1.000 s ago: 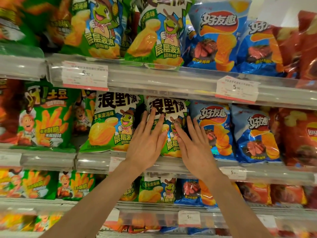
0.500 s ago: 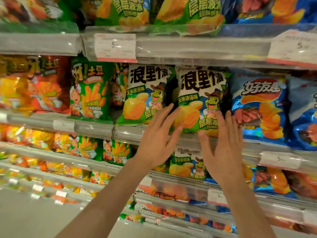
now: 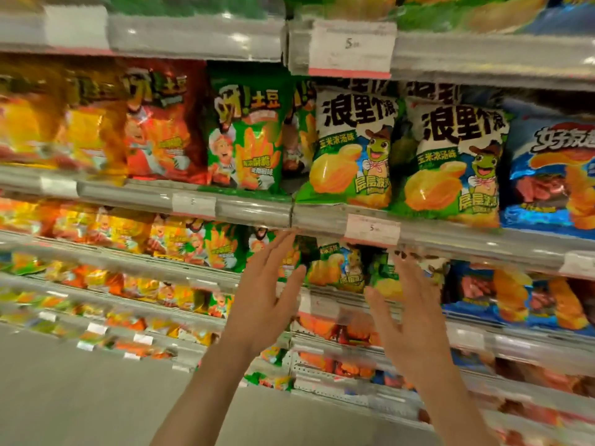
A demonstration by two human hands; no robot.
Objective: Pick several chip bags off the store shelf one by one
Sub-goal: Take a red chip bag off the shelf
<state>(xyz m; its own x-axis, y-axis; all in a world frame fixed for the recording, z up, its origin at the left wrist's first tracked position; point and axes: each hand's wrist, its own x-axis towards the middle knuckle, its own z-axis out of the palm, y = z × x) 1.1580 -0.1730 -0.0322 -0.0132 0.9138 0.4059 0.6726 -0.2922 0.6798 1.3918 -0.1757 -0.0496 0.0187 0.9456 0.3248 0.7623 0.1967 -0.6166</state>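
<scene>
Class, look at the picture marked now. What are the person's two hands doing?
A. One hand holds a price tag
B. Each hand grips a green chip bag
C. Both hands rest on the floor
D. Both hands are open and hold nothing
D: the left hand and right hand are raised before the shelf rail with straight, spread fingers, holding no bag.

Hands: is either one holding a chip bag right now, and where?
Nothing is held. The left hand and right hand are both open with fingers spread, raised in front of the shelf, below the two green bags.
</scene>
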